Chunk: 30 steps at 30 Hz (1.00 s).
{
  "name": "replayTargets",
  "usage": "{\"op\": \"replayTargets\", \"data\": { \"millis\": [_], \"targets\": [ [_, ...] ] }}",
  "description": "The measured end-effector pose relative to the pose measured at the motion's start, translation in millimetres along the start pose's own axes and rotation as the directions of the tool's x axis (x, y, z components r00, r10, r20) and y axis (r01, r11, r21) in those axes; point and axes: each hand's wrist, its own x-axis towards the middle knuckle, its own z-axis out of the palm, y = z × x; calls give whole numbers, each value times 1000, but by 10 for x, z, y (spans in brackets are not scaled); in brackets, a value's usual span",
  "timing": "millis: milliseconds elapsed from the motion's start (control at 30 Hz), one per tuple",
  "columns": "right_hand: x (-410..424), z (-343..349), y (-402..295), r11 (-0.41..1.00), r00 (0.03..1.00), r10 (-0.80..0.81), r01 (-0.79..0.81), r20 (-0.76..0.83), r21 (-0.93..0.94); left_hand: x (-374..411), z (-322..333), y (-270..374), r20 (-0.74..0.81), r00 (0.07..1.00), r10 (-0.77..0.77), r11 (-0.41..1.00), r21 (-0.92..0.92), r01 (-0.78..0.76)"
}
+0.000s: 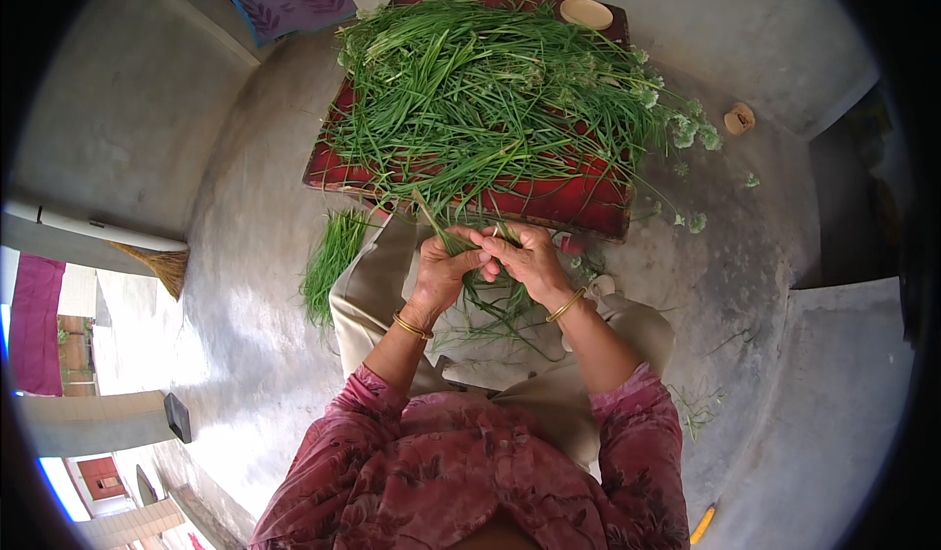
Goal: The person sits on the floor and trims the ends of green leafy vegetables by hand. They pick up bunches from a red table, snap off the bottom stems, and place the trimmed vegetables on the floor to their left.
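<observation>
My left hand [442, 265] and my right hand [531, 256] meet in front of my lap, just short of a low red table [559, 208]. Pinched in the left fingers is a small bunch of garlic chives [434, 218], its pale ends pointing up towards the table. My right fingers grip green blades from the same bunch, close against the left fingertips. Fingers partly hide the blades between the hands. A large heap of garlic chives [470, 87] covers most of the tabletop, with white flower heads [684, 131] hanging over its right side.
A separate bundle of chives [334, 263] lies left of my knee. Loose trimmings [507, 333] are scattered on the floor between my legs. A round pale lid [586, 14] rests at the table's back right corner. A straw broom [163, 267] is at the left; a wooden object [739, 118] stands right.
</observation>
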Motion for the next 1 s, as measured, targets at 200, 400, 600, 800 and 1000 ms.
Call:
{"op": "replayTargets", "data": {
  "millis": [200,400,600,800,1000],
  "targets": [
    [32,-113,106,983,976,-101,67,-195,-171,-13,-36,-27,-48,991,-122,990,-81,118],
    [133,-395,-79,960,895,-273,280,-353,-33,-87,-311,-154,-100,981,-167,986,-46,163],
    [59,-365,-94,964,956,-32,106,-291,242,-156,-385,-163,41,959,-280,956,104,275],
    [51,-80,181,996,986,79,-82,-148,-19,-144,-225,-197,54,917,-396,894,251,371],
    [20,-46,209,995,998,52,-55,-40,-77,-159,-126,-151,125,856,-502,833,335,440]
  ]
}}
